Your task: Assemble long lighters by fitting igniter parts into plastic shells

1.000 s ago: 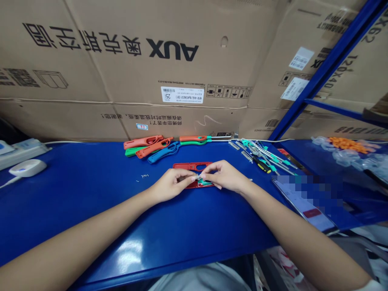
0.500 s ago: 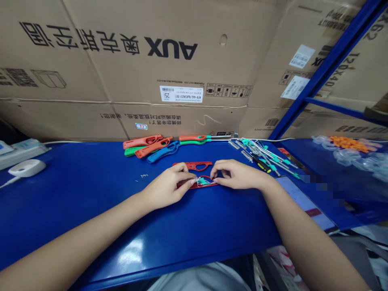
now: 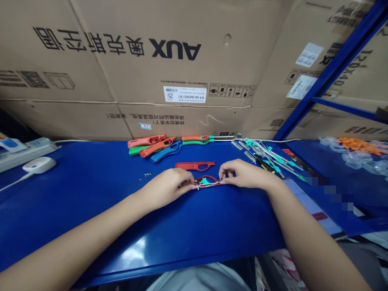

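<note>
A red plastic lighter shell (image 3: 204, 182) with a teal part and a thin wire inside lies on the blue table (image 3: 91, 190). My left hand (image 3: 169, 188) pinches its left end, fingers closed on it. At the shell's right end, my right hand (image 3: 245, 174) has its fingertips pressed together on the shell. Just behind lies a second red shell half (image 3: 194, 165), apart from both hands.
Orange, green and blue lighter shells (image 3: 154, 146) lie at the back by the cardboard boxes (image 3: 169, 60). Metal tubes with teal ends (image 3: 269, 157) are piled at the right, near a phone (image 3: 315, 208). A white mouse-like device (image 3: 39, 164) sits far left. Bagged orange parts (image 3: 357, 147) lie far right.
My hands have moved apart along the red shell, the right one sliding to its right end. The shell now shows between them, lying slightly nearer to me.
</note>
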### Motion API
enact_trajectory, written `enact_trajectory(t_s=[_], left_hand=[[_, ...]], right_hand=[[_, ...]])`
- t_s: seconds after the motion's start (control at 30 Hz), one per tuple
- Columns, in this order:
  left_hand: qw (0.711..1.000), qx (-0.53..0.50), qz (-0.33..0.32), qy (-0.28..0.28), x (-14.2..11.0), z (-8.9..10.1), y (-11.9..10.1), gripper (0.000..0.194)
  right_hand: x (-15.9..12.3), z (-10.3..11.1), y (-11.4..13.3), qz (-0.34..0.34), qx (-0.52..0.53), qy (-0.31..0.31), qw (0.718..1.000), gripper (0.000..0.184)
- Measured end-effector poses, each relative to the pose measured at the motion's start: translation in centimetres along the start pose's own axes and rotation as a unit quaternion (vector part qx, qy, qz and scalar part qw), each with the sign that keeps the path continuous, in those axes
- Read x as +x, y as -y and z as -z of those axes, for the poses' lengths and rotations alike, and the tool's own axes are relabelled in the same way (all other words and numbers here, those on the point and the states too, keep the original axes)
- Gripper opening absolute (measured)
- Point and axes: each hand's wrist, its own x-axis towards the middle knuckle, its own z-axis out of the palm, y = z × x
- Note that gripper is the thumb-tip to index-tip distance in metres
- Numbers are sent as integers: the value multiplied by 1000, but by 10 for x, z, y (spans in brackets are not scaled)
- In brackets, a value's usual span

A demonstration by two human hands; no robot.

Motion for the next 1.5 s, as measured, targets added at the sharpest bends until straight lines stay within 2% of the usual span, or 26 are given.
enact_trajectory(t_s=[0.17,0.27,0.73,0.87,1.17,1.3,1.4,1.5], left_hand=[[997,76,23,-8,-2,-2,-1,14],[996,82,23,-8,-2,-3,0,14],[994,-40,99,-40,3,-9,4,12],[991,-58,109,-46,4,-10,6,10],[995,41,77,-44,0,-9,-1,16],[995,52,71,-40,-1,-9,0,18],[995,49,83,-23,-1,-6,0,18],[992,60,113,-21,0,-2,-1,16]], right_hand=[[0,-1,-2,-4,22,3,1000,8],[0,-1,-2,0,25,2,1000,9],[-2,-2,5,-6,45,18,999,15],[2,-3,5,-16,42,6,999,18],[10,-10,1,-84,108,15,990,8],[8,-10,0,-46,84,-3,995,9],[6,-8,4,20,25,-31,999,18],[6,-10,10,97,-2,-67,993,16]])
